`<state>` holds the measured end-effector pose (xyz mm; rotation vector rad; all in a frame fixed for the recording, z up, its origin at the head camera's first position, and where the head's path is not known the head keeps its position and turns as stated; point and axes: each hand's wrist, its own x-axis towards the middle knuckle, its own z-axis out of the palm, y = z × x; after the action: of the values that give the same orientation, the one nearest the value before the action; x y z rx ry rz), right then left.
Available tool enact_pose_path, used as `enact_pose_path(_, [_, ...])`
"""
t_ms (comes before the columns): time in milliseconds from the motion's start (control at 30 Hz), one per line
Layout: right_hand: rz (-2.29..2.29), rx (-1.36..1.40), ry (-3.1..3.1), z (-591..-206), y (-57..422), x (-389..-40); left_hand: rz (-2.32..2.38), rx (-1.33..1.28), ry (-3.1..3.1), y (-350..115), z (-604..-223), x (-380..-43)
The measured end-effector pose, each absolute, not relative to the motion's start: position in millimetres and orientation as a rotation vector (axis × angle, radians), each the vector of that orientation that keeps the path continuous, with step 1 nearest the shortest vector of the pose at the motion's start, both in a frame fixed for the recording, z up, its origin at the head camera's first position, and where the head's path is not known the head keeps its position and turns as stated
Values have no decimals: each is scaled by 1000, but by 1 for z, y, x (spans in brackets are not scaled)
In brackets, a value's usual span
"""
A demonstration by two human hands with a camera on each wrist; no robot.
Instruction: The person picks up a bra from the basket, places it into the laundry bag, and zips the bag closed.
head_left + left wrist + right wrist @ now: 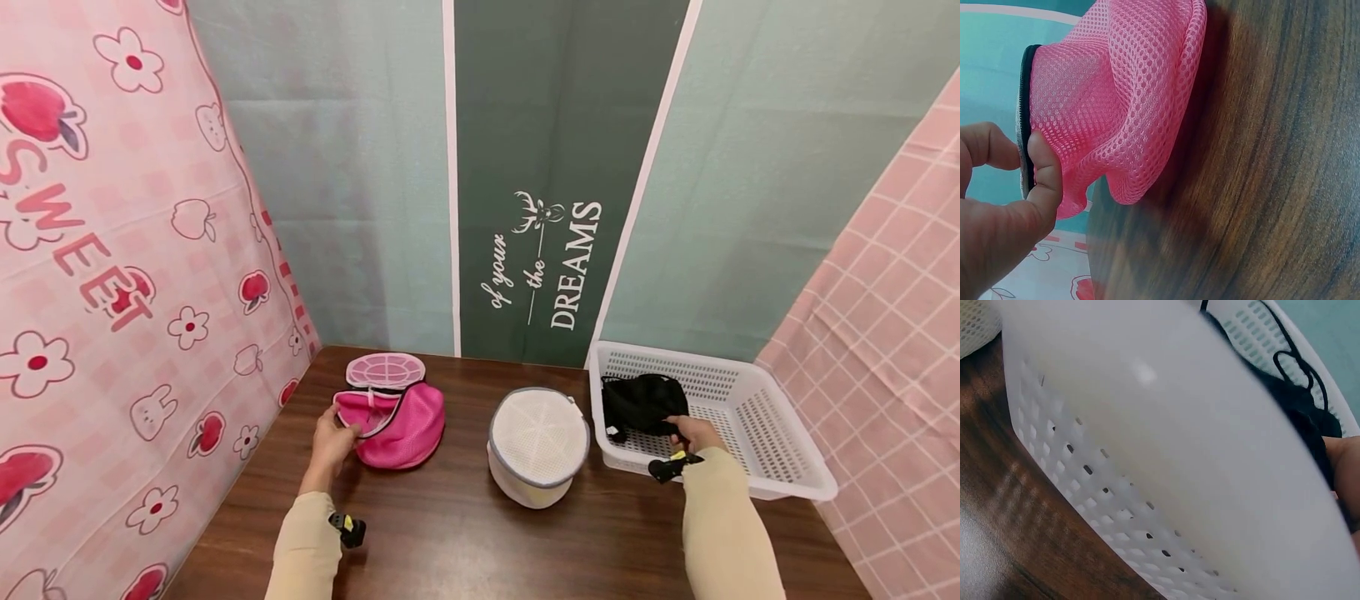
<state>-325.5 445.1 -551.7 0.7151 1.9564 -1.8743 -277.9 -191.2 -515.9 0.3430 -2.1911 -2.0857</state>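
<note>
A pink mesh laundry bag [402, 429] stands at the left of the table, its round lid [386, 371] folded back and its mouth open. My left hand [332, 446] pinches the bag's zippered rim between thumb and finger; the left wrist view shows the black zipper edge [1024, 94] in that pinch. On the right, my right hand [697, 435] reaches over the near rim of a white plastic basket [795, 433] and grips the edge of a black cloth item [641, 402] with thin cords. Much of that hand is out of frame in the right wrist view.
A white mesh laundry bag [538, 446] with a grey-edged, closed top stands mid-table, just left of the basket. The brown wooden table [450, 542] meets a green printed curtain [375, 208] behind, with pink patterned cloths at both sides.
</note>
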Motion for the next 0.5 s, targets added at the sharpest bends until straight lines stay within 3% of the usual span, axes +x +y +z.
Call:
enact_pose_path(133, [-1801,890,2176,-522,420,-307,-2088,340,-2193,-191,-515,-278])
enact_pose_path(500, [-2020,739,2121,-506,407,-294,-2078,338,-2197,-191,-512,-276])
